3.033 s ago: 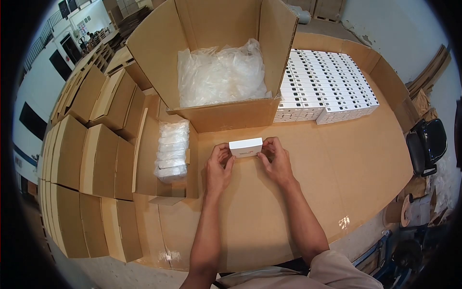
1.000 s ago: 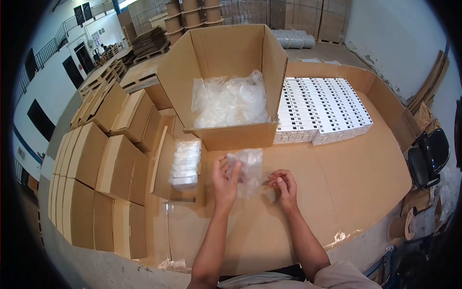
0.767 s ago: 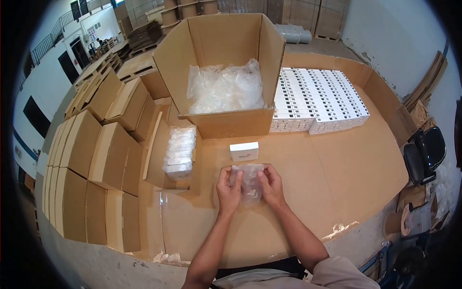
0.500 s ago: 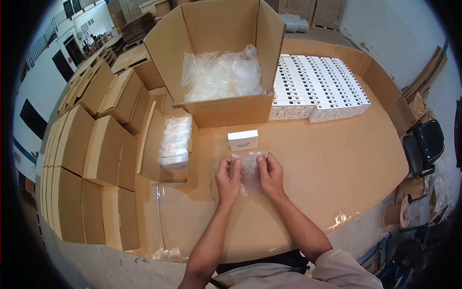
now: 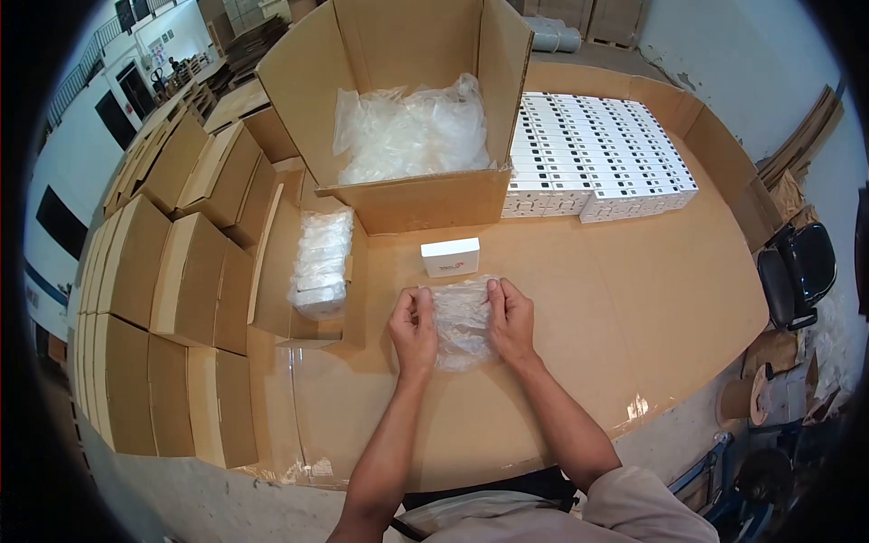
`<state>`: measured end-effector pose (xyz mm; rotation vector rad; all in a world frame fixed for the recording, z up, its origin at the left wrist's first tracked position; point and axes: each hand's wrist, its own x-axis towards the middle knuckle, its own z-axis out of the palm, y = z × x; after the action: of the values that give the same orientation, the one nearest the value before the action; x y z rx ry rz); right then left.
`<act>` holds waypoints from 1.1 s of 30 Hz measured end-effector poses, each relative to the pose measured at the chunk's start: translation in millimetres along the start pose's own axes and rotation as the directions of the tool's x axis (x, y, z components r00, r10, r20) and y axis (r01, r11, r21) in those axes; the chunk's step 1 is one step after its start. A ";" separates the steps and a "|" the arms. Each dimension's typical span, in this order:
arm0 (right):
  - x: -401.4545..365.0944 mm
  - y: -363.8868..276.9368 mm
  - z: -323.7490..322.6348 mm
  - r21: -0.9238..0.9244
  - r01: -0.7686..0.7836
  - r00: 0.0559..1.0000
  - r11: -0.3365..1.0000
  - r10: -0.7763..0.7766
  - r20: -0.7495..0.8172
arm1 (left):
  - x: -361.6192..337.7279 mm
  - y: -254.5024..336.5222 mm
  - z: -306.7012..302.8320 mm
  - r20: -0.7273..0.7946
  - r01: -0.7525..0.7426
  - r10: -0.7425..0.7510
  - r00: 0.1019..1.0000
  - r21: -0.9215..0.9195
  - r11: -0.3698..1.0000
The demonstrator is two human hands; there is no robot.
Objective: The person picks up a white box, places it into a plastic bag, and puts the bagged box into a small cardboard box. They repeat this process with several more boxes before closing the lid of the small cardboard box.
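A clear, crinkled plastic bag (image 5: 463,324) is stretched between both hands above the cardboard-covered table. My left hand (image 5: 415,329) pinches its upper left edge between thumb and fingers. The upper right edge is pinched by my right hand (image 5: 511,319). Just beyond the bag, a small white box (image 5: 450,257) with red and dark print stands on the table. To the left, an open carton (image 5: 312,337) holds a row of white items wrapped in clear plastic (image 5: 320,270).
A large open carton (image 5: 416,201) full of clear bags (image 5: 412,131) stands at the back. White boxes (image 5: 597,158) are stacked behind right, inside a cardboard rim. Brown cartons (image 5: 186,281) line the left side. A black chair (image 5: 797,271) stands at the right.
Both hands have moved apart, my left hand shifting left, and the bag is spread wider between them. The view has shifted slightly.
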<state>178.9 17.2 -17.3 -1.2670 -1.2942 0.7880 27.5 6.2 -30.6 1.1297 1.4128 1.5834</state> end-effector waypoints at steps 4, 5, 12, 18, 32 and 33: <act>1.2 2.3 0.2 -0.042 -0.019 1.000 0.999 0.019 -0.010 | 1.3 4.6 3.3 -0.041 -0.035 0.036 0.999 0.025 0.999; 1.5 4.7 -0.3 -0.051 -0.031 0.999 0.998 0.030 -0.018 | -0.7 11.4 2.9 -0.014 0.001 0.000 1.000 0.029 1.000; 5.7 -5.2 -5.4 0.175 -0.197 0.980 0.965 0.193 0.043 | -8.3 13.9 5.2 0.027 -0.051 0.048 0.998 0.132 0.990; 3.4 10.8 -4.2 0.042 -0.075 0.992 0.996 0.071 0.100 | -0.1 -0.9 -9.0 0.025 -0.009 0.005 1.000 0.147 0.989; 11.5 9.3 -19.3 0.231 -0.316 0.932 0.920 0.255 0.256 | 3.4 44.7 -24.5 0.429 -0.716 0.582 0.691 0.516 0.470; 11.5 10.3 -20.8 0.214 -0.285 0.945 0.934 0.237 0.225 | 2.4 41.1 -23.5 0.438 -0.722 0.580 0.687 0.500 0.478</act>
<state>203.1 25.6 -20.8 -1.1979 -1.1504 1.2514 6.3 -5.7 10.1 2.4470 1.4983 1.3657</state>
